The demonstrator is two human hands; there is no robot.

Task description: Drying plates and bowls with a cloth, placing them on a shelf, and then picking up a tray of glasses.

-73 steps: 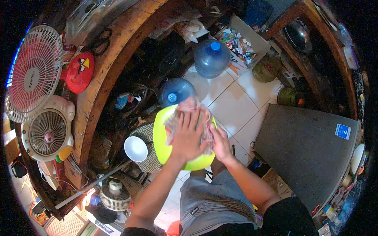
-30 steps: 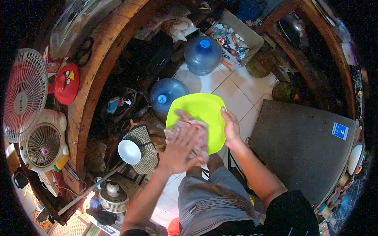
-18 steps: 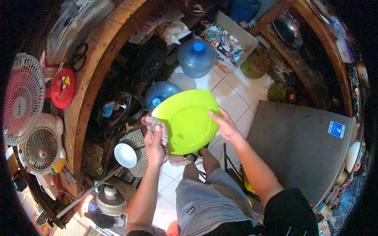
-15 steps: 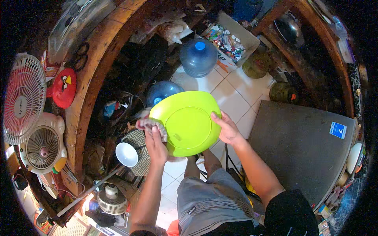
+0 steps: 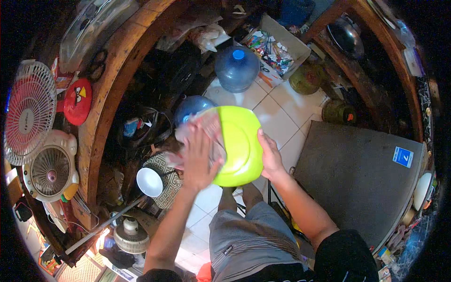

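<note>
A lime-green plate [image 5: 242, 145] with rounded corners is held up in front of me, tilted, over my legs. My right hand [image 5: 271, 157] grips its right edge, thumb on the upper face and the other fingers hidden behind. Across the plate's left side lies a pinkish-grey cloth [image 5: 213, 129], blurred by motion. My left hand [image 5: 199, 162] presses the cloth against the plate with its fingers stretched over it. Part of the cloth hangs past the plate's left edge.
Two blue water jugs [image 5: 237, 70] stand on the tiled floor ahead, beside a box of small colourful items [image 5: 272, 49]. A grey padded surface [image 5: 357, 174] is at right. To the left are fans [image 5: 51, 174], a wooden beam [image 5: 110, 94] and a white bowl [image 5: 149, 182].
My left hand has slid the cloth from the plate's left edge inward and spread it over the left side. The plate has turned and tilted slightly; my right hand keeps its grip.
</note>
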